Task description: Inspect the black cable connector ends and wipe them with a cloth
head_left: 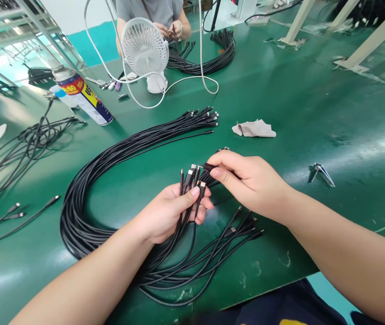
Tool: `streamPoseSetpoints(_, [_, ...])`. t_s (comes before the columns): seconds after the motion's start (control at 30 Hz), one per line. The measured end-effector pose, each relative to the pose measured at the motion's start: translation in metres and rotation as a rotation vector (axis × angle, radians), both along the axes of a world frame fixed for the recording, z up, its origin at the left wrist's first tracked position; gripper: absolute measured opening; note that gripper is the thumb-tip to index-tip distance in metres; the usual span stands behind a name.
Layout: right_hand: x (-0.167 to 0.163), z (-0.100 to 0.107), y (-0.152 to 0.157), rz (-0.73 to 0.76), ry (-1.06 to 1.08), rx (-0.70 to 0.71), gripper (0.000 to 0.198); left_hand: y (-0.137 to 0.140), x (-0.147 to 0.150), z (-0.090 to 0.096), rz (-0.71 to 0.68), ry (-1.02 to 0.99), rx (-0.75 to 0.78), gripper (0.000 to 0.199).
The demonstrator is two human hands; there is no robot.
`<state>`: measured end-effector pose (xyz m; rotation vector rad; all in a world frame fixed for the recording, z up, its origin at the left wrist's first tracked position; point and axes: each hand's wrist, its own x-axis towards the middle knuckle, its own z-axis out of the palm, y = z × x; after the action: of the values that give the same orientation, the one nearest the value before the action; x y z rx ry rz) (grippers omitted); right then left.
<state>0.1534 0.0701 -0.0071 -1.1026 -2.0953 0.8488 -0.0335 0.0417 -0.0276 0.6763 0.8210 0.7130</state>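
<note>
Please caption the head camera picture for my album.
Over a green tabletop, the left hand holds black USB-style cables, the right hand pinches a dark plug.

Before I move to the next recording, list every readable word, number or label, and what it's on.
"-60" (probably; start unclear): spray can, red area.
"US" (rest unclear): same can.
Its smaller print: too blurred to read.
Cable connectors in the left hand: no legible markings.
</note>
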Motion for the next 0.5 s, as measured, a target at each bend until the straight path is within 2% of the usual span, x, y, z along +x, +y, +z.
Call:
streamPoseSetpoints(0.07, [0.002, 0.001, -0.002, -0.044, -0.112, 0.098, 0.015, 0.0, -0.001, -0.001, -0.018, -0.008, -0.002, 0.023])
streamPoseSetpoints(0.2, [0.004, 0.001, -0.009, -0.062, -0.283, 0.199, 0.015, -0.001, -0.003, -0.002, -0.044, -0.03, 0.015, 0.021])
streamPoseSetpoints(0.37, [0.004, 0.003, -0.017, 0.048, -0.27, 0.256, 0.022, -0.001, -0.004, -0.002, -0.055, -0.047, 0.058, 0.021])
streamPoseSetpoints(0.5, [0.003, 0.005, -0.022, 0.038, -0.314, 0.381, 0.023, -0.001, -0.004, 0.0, -0.056, -0.075, 0.042, 0.021])
